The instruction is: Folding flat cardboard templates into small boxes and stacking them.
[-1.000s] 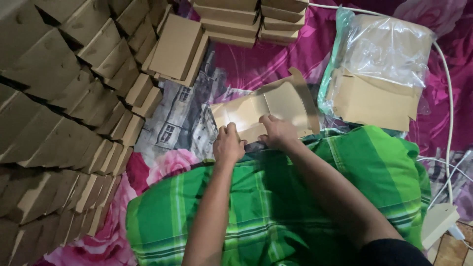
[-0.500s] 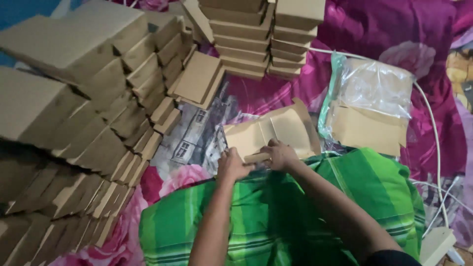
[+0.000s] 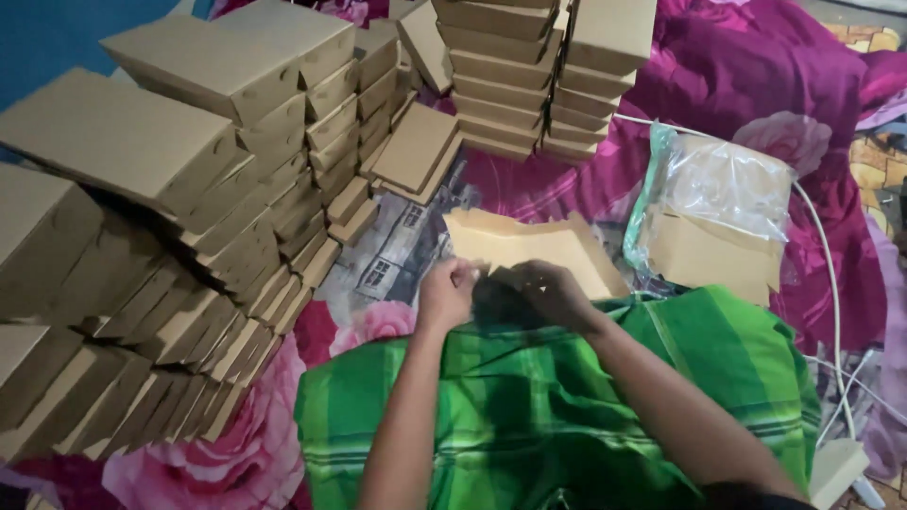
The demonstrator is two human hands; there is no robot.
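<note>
Cloth comes first: the green checked cloth over our lap takes up the near ground, and both forearms run out across it. At its far edge our left hand and right hand are closed on the near edge of a flat brown cardboard blank, fingers curled and pinching the card, which lies just past the lap on the floral sheet. To fold it well, we judge, both hands should keep level on the crease and press along it evenly so the card bends true. Room is tight. Leaning rows of folded boxes crowd the left, a plastic bag of flat blanks sits close on the right with a white cable curving past it, and stacked boxes wall the far side.
</note>
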